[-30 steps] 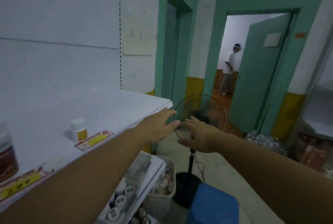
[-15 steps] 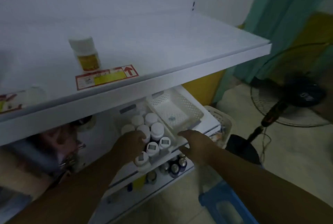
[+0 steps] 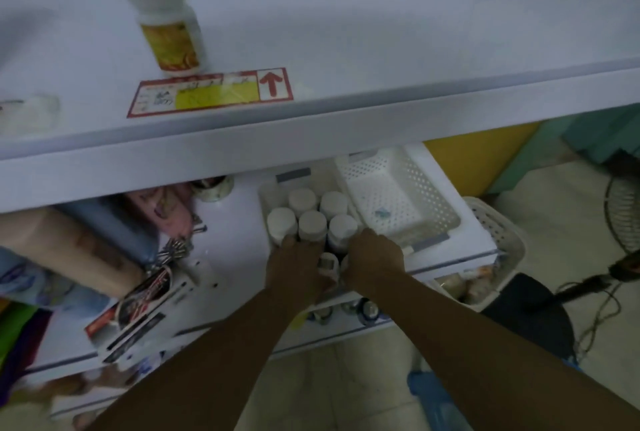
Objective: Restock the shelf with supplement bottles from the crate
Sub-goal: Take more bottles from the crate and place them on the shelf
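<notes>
both hands have advanced into the white-capped bottles (image 3: 312, 224): left hand (image 3: 297, 269) and right hand (image 3: 375, 262) curled among them, actual grip indiscernible. risk: tight packing topples neighbours on lifting.

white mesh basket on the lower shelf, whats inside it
The basket looks nearly empty: only a small bluish scrap shows on its floor. The right hand covers its near left corner.

two bare forearms are showing in the head view, with no sleeve, watch, band or glove appearing anywhere along them. the left hand (image 3: 297, 266) and the right hand (image 3: 375, 262) are both uncovered, with no ring showing on the backs. the fingertips are lying out of sight, and dim light is blurring finer detail of both.
</notes>
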